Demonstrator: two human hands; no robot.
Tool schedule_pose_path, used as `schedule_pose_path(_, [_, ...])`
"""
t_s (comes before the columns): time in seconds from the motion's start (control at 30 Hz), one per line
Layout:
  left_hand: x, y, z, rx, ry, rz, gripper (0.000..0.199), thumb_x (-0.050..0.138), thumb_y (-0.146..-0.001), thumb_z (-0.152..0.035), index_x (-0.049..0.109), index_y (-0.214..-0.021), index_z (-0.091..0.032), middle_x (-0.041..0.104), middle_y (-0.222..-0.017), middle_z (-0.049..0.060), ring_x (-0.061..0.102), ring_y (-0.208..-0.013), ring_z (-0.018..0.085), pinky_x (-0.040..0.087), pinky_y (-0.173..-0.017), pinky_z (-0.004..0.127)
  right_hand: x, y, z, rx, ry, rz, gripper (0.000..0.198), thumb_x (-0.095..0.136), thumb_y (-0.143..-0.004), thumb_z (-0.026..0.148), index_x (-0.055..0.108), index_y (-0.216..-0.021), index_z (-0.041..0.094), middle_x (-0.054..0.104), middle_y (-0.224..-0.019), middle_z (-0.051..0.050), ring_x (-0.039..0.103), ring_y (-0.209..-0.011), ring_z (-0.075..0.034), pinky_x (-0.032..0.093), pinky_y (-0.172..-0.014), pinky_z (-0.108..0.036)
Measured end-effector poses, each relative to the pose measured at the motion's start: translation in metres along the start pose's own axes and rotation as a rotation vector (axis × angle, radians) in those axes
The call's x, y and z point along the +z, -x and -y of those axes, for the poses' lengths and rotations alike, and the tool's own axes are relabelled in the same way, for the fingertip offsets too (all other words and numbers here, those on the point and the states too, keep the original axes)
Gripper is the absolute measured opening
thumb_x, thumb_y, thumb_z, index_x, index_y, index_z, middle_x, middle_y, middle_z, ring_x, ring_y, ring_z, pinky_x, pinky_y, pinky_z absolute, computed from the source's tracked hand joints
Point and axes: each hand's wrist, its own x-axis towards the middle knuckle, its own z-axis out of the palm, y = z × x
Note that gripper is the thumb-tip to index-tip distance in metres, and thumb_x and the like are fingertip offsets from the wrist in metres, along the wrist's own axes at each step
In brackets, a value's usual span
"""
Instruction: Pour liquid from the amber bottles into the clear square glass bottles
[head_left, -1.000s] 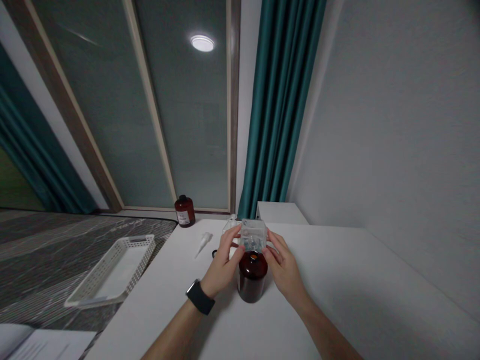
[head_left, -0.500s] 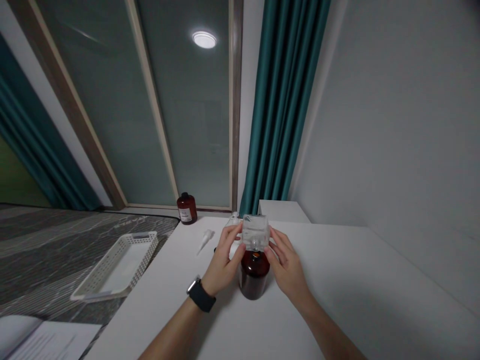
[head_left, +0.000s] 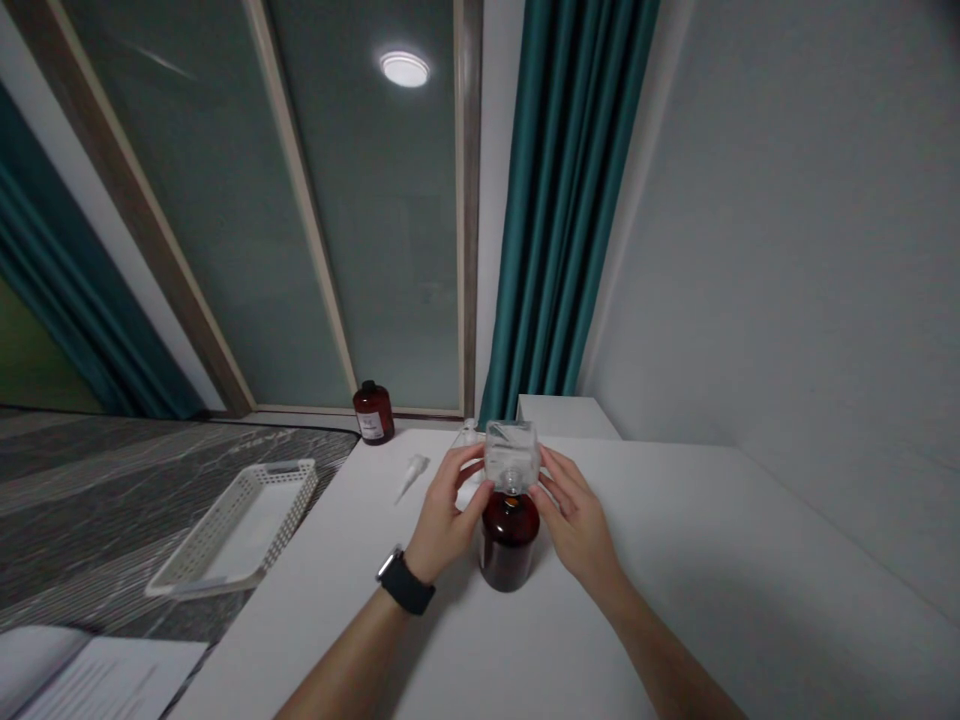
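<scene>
Between my hands is a clear square bottle (head_left: 511, 452), turned upside down with its neck at the mouth of a brown bottle (head_left: 509, 545) that stands upright on the white table. My left hand (head_left: 448, 510), below which a dark watch is worn, grips the clear bottle's left side with thumb and fingers. On its right side my right hand (head_left: 576, 515) grips it the same way. Whether the two necks touch I cannot tell. A white pump or nozzle piece (head_left: 412, 476) lies left of my left hand. Behind that hand, another clear bottle (head_left: 468, 433) is partly hidden.
A second brown bottle (head_left: 373, 412) with a white label stands at the table's far left corner. Left of the white table (head_left: 330, 590), a white perforated basket (head_left: 236, 530) and an open book (head_left: 105, 675) lie on a dark striped surface. A white box (head_left: 566, 416) stands at the back.
The clear bottle looks slightly more upright over the brown bottle, its neck now more visible. Both hands keep their hold; the whole view has shifted slightly.
</scene>
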Motion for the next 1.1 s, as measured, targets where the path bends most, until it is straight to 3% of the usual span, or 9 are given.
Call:
schedule_pose_path(0.37, [0.0002, 0.0005, -0.0034, 0.028, -0.012, -0.02, 0.032, 0.056, -0.096, -0.024, 0.053, -0.127, -0.025, 0.054, -0.13, 0.009, 0.054, -0.122, 0.024, 0.047, -0.108, 0.044, -0.0001, 0.0018, -0.0021, -0.005, 0.043, -0.018, 0.045, 0.063, -0.091, 0.033, 0.059, -0.136, 0.03, 0.054, -0.143, -0.007, 0.059, -0.123, -0.025, 0.046, -0.111, -0.047])
schedule_pose_path(1.1, [-0.0007, -0.0007, -0.002, 0.101, -0.06, -0.036, 0.032, 0.057, -0.095, -0.02, 0.054, -0.126, -0.024, 0.056, -0.129, 0.009, 0.056, -0.12, 0.023, 0.051, -0.105, 0.043, 0.005, 0.0014, 0.0048, -0.037, -0.033, -0.086, 0.042, 0.066, -0.088, 0.024, 0.063, -0.13, 0.026, 0.061, -0.135, -0.007, 0.063, -0.117, -0.023, 0.052, -0.106, -0.042])
